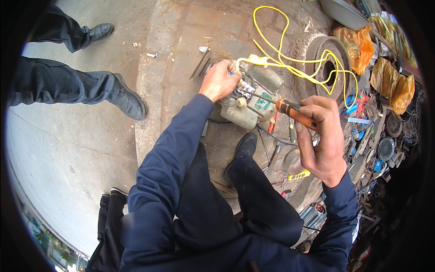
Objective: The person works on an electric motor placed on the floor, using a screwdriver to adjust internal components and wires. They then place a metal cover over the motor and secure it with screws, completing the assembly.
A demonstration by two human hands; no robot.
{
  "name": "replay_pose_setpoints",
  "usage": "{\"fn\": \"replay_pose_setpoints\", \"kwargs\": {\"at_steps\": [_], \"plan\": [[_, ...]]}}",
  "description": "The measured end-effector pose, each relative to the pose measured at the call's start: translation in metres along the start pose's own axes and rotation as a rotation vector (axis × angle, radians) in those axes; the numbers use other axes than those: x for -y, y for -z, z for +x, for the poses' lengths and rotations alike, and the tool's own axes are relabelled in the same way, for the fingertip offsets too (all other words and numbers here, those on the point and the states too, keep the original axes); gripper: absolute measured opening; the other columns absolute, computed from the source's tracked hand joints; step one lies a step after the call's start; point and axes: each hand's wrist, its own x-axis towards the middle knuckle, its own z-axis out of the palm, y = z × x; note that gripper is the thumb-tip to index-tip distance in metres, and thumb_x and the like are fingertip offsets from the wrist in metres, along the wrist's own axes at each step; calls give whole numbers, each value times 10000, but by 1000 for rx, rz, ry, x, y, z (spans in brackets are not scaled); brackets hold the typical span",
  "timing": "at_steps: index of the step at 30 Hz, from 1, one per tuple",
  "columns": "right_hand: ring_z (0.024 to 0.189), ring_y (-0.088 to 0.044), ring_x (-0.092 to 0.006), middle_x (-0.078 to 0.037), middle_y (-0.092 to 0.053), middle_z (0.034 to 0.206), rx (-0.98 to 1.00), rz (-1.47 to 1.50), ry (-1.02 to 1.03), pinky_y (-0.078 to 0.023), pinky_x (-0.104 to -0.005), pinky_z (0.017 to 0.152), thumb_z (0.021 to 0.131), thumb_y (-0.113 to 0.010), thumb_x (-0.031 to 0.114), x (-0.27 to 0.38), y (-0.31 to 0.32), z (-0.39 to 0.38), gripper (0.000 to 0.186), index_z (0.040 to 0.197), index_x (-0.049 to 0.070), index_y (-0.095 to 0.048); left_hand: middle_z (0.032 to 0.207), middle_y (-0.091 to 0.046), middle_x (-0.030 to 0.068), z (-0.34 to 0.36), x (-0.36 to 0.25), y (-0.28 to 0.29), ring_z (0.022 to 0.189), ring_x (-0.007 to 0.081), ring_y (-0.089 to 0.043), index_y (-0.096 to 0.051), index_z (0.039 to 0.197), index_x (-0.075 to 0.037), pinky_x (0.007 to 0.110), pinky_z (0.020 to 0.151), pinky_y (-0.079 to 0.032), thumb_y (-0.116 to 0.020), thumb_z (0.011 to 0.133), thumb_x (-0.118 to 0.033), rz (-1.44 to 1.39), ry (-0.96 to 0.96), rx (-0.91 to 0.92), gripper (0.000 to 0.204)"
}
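An electric motor (245,117), with grey-green rounded housings and a pulley (200,65) on its left end, stands on the ground in front of me. Its top is uncovered, showing wire terminals (245,86) and a green label plate (263,104). My left hand (220,80) is closed at these terminals, fingertips pinching a wire end (233,73) of the yellow cable (290,64). In my right hand (321,138) is a screwdriver (297,114) with an orange and black handle. Its shaft points left to the terminals; the exact contact of its tip is too small to tell.
The yellow cable loops over a rusty round metal wheel (312,59). Orange plastic bags (358,47) and a dense heap of tools and metal parts (386,148) fill the right side. A yellow meter (299,175) lies by my right forearm. Other people's legs (68,84) stand at left.
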Motion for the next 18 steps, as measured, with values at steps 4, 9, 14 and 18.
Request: {"fn": "replay_pose_setpoints", "kwargs": {"at_steps": [4, 9, 14, 18], "plan": [[995, -679, -359, -221, -641, 1128, -3, -30, 30, -581, -395, 803, 801, -714, -160, -2, -2, -1, 413, 1174, -17, -610, 944, -769, 217, 0, 0, 0, 970, 366, -757, -688, 962, 11, 451, 871, -561, -746, 932, -272, 13, -19, -7, 291], [1011, -674, -366, -222, -640, 1131, 1, -25, 13, -584, -397, 811, 802, -715, -161, -2, -3, 1, 419, 1179, -15, -608, 881, -799, 98, -1, -3, 1, 859, 146, -717, -688, 972, -16, 341, 821, -545, -735, 995, -225, 53, -9, 5, 216], [856, -703, -317, -164, -634, 1050, 0, -229, -124, -591, -381, 703, 855, -773, -34, 19, -10, 4, 332, 1148, 0, -621, 878, -799, 93, -1, -3, 1, 863, 149, -714, -690, 975, -19, 342, 819, -543, -736, 994, -229, 70, -14, -1, 216], [652, -649, -252, -105, -583, 931, 80, -336, -53, -548, -376, 564, 877, -765, 66, 30, -18, 5, 226, 1061, 27, -640, 865, -794, 82, 1, -1, -1, 849, 138, -703, -682, 959, -22, 335, 799, -539, -735, 991, -217, 58, -27, -20, 205]]}}
